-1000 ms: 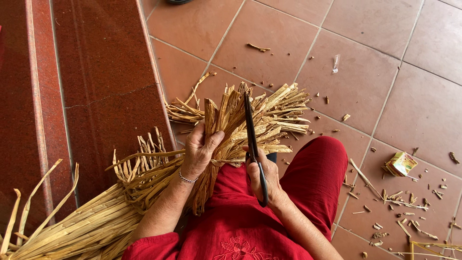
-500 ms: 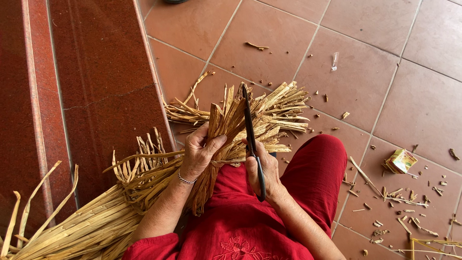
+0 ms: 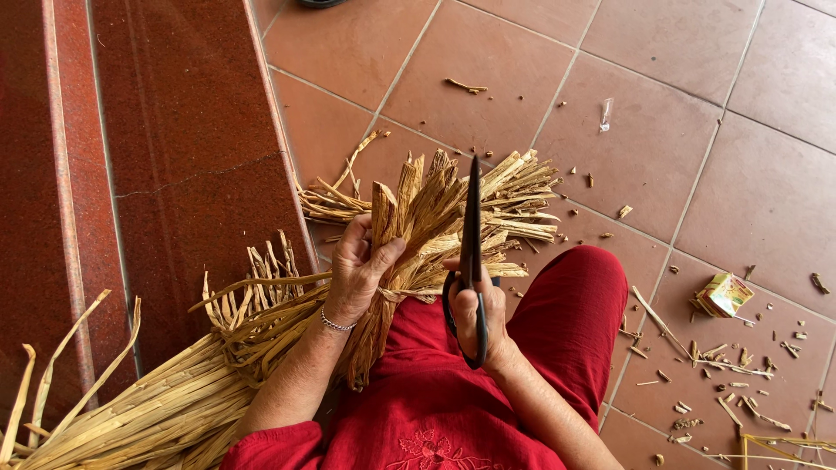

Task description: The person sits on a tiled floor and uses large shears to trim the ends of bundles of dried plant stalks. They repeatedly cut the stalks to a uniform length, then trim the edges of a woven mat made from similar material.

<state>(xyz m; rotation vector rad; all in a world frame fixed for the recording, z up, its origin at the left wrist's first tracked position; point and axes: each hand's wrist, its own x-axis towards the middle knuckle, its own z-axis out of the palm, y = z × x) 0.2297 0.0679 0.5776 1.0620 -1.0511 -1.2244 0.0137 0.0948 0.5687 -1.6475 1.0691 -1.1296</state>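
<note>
My left hand (image 3: 359,268) grips a tied bundle of dry straw-coloured stalks (image 3: 435,218) just below where its cut ends fan out. A thin bracelet sits on that wrist. My right hand (image 3: 479,318) holds black scissors (image 3: 472,235) by the handles, the closed blades pointing up across the fanned ends of the bundle. The bundle rests over my lap, which is covered in red cloth (image 3: 488,383).
A big sheaf of long dry stalks (image 3: 157,400) lies at the lower left against a dark red step (image 3: 174,157). Cut bits litter the terracotta tiles (image 3: 697,87) on the right, near a small crumpled yellow-green carton (image 3: 724,294).
The scissors have shifted slightly right and upright over the fanned ends. My left hand keeps its grip on the bundle.
</note>
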